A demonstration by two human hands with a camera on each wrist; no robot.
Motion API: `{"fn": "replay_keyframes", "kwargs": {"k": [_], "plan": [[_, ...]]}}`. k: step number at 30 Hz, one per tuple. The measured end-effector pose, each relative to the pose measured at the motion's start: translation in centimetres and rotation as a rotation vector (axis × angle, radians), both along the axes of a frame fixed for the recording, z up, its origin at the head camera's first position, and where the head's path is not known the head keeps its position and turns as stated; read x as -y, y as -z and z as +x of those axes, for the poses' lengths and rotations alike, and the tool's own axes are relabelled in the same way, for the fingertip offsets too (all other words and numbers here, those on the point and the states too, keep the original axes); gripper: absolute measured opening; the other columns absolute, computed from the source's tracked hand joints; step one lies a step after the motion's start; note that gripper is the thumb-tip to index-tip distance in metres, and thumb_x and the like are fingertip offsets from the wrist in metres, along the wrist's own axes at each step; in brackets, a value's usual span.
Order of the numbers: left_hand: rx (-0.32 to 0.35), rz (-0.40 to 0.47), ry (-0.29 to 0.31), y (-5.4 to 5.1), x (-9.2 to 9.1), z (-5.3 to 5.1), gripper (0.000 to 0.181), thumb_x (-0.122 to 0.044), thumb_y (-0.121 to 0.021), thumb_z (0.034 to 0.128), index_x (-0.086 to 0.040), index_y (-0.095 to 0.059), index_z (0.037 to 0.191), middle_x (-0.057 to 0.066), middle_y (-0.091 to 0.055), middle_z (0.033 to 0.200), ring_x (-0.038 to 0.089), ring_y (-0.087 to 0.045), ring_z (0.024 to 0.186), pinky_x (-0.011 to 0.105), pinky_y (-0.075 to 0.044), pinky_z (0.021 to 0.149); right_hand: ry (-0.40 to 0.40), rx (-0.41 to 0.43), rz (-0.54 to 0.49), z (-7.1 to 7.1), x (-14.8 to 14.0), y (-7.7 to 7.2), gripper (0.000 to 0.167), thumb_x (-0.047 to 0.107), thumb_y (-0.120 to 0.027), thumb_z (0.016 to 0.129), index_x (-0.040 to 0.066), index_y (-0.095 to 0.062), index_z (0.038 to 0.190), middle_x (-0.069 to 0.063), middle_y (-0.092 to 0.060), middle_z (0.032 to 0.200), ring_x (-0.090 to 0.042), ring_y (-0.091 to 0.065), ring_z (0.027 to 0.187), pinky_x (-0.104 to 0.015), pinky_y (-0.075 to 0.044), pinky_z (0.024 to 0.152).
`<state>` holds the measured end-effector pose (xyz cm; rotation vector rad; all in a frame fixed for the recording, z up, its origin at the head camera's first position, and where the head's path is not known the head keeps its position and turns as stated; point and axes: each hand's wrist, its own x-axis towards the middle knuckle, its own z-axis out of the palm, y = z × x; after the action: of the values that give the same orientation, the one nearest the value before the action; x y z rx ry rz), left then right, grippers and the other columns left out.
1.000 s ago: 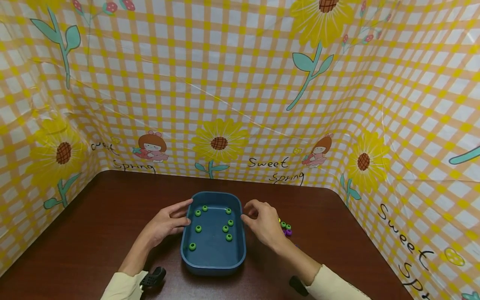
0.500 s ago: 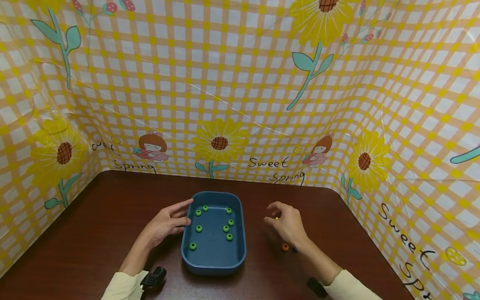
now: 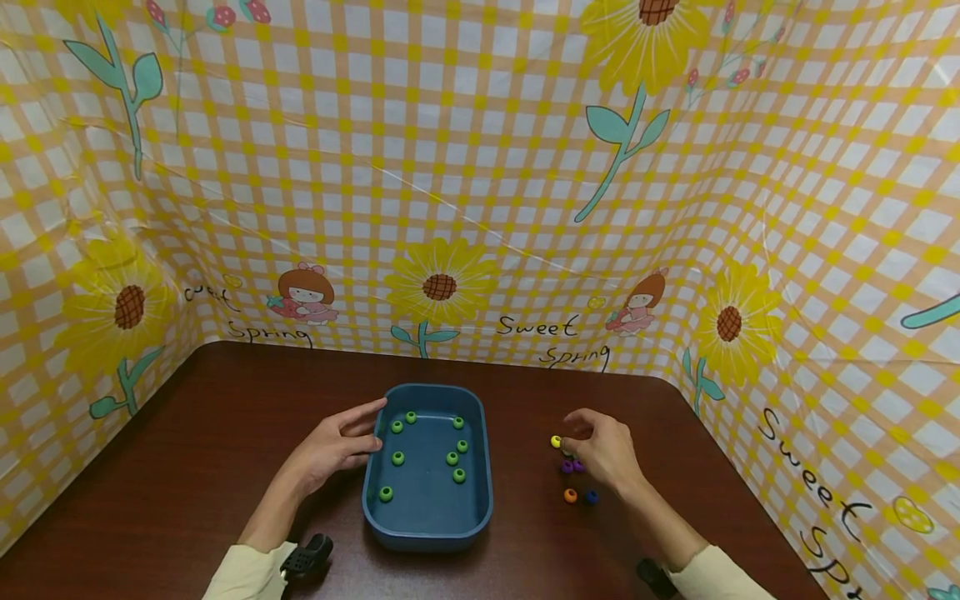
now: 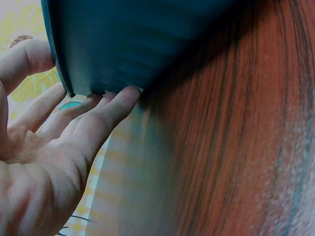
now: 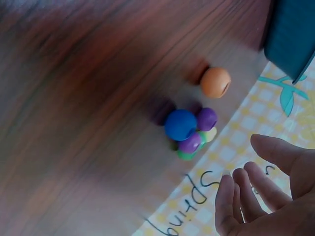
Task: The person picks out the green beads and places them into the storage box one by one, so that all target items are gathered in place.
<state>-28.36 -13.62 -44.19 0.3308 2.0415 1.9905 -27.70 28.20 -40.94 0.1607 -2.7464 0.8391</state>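
Note:
My left hand (image 3: 332,444) rests against the left side of a blue rectangular tray (image 3: 427,535). In the left wrist view its fingertips touch the tray's outer wall (image 4: 113,44), the fingers fairly straight. Several green beads (image 3: 386,493) lie scattered inside the tray. My right hand (image 3: 606,450) hovers over a small cluster of beads on the table, thumb and fingers apart, holding nothing visible. Around it are a yellow bead (image 3: 556,442), purple beads (image 3: 567,467), an orange bead (image 3: 570,496) and a blue bead (image 5: 180,125). Green beads (image 5: 187,155) are partly hidden behind them.
The dark brown wooden table (image 3: 247,400) carries everything. A checked cloth with sunflowers (image 3: 439,287) hangs around its back and sides. A black strap device (image 3: 307,557) sits at the left wrist, another dark one (image 3: 656,577) at the right.
My right hand has moved from beside the tray's right rim rightward to the loose beads, uncovering the orange and blue ones. The left hand and tray stay put.

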Motion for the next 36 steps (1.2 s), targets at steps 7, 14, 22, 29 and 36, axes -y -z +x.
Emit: {"fn": "replay_keyframes", "kwargs": {"k": [7, 14, 22, 29, 36], "plan": [[-0.007, 0.004, 0.01, 0.2, 0.0, -0.1, 0.067, -0.005, -0.064, 0.0979, -0.01, -0.035, 0.159, 0.027, -0.039, 0.158, 0.041, -0.055, 0.133, 0.045, -0.056, 0.097, 0.047, 0.029, 0.001, -0.2, -0.9, 0.4, 0.028, 0.011, -0.078, 0.085, 0.003, -0.073, 0.112, -0.017, -0.076, 0.102, -0.017, -0.067, 0.073, -0.037, -0.052, 0.068], [-0.007, -0.002, 0.003, 0.1, 0.0, 0.0, 0.067, -0.005, -0.064, 0.0978, -0.011, -0.036, 0.158, 0.026, -0.04, 0.158, 0.041, -0.055, 0.133, 0.045, -0.056, 0.097, 0.087, 0.091, 0.006, -0.5, -1.6, 1.1, 0.028, 0.015, -0.077, 0.086, 0.004, -0.073, 0.112, -0.011, -0.074, 0.086, -0.015, -0.054, 0.06, -0.032, -0.043, 0.059], [-0.01, 0.004, 0.007, 0.2, 0.1, 0.0, 0.067, -0.005, -0.064, 0.0978, -0.01, -0.036, 0.159, 0.027, -0.04, 0.157, 0.042, -0.056, 0.132, 0.046, -0.056, 0.097, 0.091, 0.128, 0.005, -0.5, -2.0, 1.7, 0.025, 0.016, -0.077, 0.087, 0.004, -0.074, 0.108, 0.0, -0.066, 0.065, -0.014, -0.054, 0.057, -0.031, -0.043, 0.055], [-0.011, 0.013, 0.014, 0.3, 0.1, 0.0, 0.067, -0.004, -0.064, 0.0979, -0.01, -0.035, 0.159, 0.027, -0.04, 0.157, 0.042, -0.056, 0.132, 0.046, -0.056, 0.097, 0.1, 0.134, 0.018, -0.5, -2.2, 2.0, 0.023, 0.017, -0.077, 0.086, 0.005, -0.074, 0.105, -0.004, -0.07, 0.076, -0.015, -0.054, 0.061, -0.031, -0.042, 0.057], [-0.005, 0.005, 0.005, 0.1, 0.1, 0.1, 0.067, -0.005, -0.064, 0.0979, -0.011, -0.036, 0.158, 0.027, -0.04, 0.157, 0.042, -0.056, 0.132, 0.046, -0.056, 0.097, 0.088, 0.146, 0.023, -0.5, -2.4, 2.5, 0.02, 0.017, -0.077, 0.085, 0.004, -0.074, 0.099, -0.004, -0.07, 0.077, -0.015, -0.057, 0.067, -0.031, -0.044, 0.059]]}}
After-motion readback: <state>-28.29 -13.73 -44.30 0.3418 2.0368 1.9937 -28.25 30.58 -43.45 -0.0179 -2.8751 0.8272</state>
